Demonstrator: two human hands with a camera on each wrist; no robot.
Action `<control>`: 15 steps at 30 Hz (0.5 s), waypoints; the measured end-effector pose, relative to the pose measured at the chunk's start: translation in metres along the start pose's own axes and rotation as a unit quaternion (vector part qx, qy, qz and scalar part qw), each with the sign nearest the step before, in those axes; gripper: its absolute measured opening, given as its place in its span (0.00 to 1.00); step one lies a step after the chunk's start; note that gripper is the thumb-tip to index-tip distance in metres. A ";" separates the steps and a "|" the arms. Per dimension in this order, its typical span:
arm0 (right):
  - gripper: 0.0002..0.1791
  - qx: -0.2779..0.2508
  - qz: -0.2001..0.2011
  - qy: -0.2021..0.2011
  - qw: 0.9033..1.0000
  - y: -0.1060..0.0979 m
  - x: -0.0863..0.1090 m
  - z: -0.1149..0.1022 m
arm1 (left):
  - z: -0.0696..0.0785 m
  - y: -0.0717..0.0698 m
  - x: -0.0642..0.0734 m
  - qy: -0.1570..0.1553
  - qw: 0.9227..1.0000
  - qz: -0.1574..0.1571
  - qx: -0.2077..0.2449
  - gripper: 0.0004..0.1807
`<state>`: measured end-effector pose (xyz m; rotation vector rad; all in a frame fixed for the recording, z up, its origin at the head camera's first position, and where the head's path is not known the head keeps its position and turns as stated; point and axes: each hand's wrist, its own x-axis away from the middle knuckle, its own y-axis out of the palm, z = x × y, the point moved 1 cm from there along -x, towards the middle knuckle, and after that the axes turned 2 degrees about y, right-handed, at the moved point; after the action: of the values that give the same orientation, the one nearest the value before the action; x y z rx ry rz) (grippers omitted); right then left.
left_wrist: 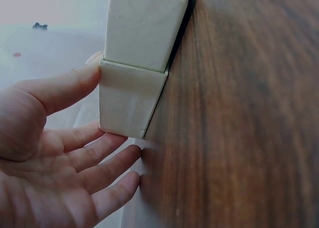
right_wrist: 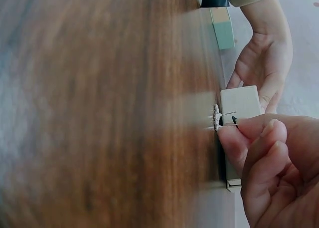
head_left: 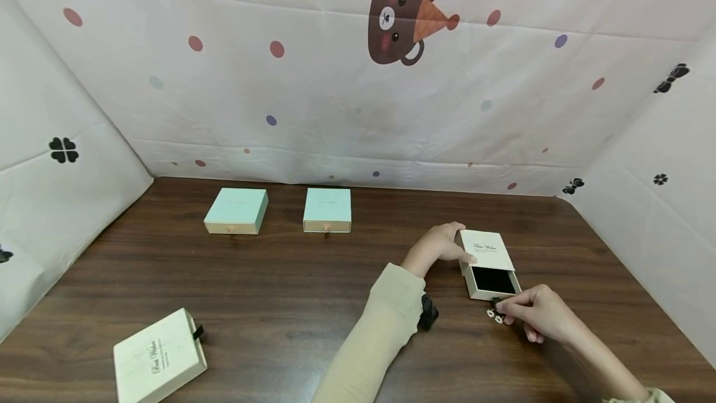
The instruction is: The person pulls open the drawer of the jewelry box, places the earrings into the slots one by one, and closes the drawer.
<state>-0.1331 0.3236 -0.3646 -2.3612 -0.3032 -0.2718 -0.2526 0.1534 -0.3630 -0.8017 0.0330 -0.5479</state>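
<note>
In the head view, a cream drawer box [head_left: 485,249] at the right is partly pulled out, showing its black lining [head_left: 493,280]. My left hand [head_left: 437,247] grips its sleeve from the left, thumb on the top near the front edge, fingers at the far end. My right hand [head_left: 539,314] is at the drawer's front, its thumb and index finger pinching the black ribbon tab [head_left: 495,301]. Just below those fingertips lie small white flower earrings [head_left: 495,315]. In the right wrist view the earrings [right_wrist: 217,117] are close to the fingertips, their thin posts standing up.
Two mint-green drawer boxes, one [head_left: 237,209] farther left and one [head_left: 327,209] near the middle, stand along the back of the brown wooden table [head_left: 263,291]. Another cream box [head_left: 159,353] with a black tab lies at the front left. Patterned white cloth [head_left: 313,86] surrounds the table.
</note>
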 end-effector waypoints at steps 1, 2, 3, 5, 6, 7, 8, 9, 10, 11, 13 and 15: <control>0.14 0.002 0.001 0.001 1.000 0.000 0.000 0.000 | 0.000 0.000 0.000 0.001 1.000 0.000 0.000 0.40; 0.14 0.005 0.002 0.003 1.000 0.000 0.000 -0.001 | 0.000 0.000 -0.001 0.002 1.000 0.000 -0.001 0.40; 0.16 0.008 0.004 0.005 1.000 0.001 0.000 -0.001 | 0.000 -0.001 -0.001 0.004 1.000 0.000 -0.002 0.40; 0.18 0.017 0.008 0.015 1.000 0.001 0.000 -0.002 | -0.001 -0.001 -0.002 0.006 1.000 0.000 -0.002 0.40; 0.19 0.023 0.010 0.017 1.000 0.002 0.000 -0.003 | -0.001 -0.002 -0.002 0.006 1.000 0.000 -0.002 0.40; 0.19 0.028 0.011 0.019 0.999 0.002 0.000 -0.003 | -0.001 -0.002 -0.002 0.006 1.000 0.000 -0.002 0.40; 0.20 0.031 0.012 0.020 0.999 0.003 0.000 -0.003 | -0.002 -0.002 -0.002 0.006 1.000 -0.001 -0.002 0.40; 0.20 0.033 0.012 0.019 0.999 0.003 0.000 -0.004 | -0.002 -0.002 -0.002 0.006 1.000 -0.001 -0.001 0.40; 0.19 0.034 0.011 0.018 0.999 0.004 0.000 -0.003 | -0.002 -0.002 -0.002 0.006 1.000 -0.002 0.001 0.40; 0.18 0.034 0.010 0.014 0.999 0.004 0.000 -0.003 | -0.002 -0.002 -0.002 0.006 1.000 -0.003 0.002 0.40; 0.16 0.036 0.008 0.003 0.999 0.005 0.000 -0.002 | -0.001 -0.001 -0.002 0.005 1.000 -0.005 0.005 0.40; 0.14 0.036 0.007 -0.002 0.999 0.005 0.001 -0.001 | -0.001 0.000 -0.002 0.005 1.000 -0.005 0.005 0.40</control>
<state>-0.1312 0.3196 -0.3673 -2.2922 -0.2933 -0.2452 -0.2540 0.1537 -0.3640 -0.7905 0.0362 -0.5623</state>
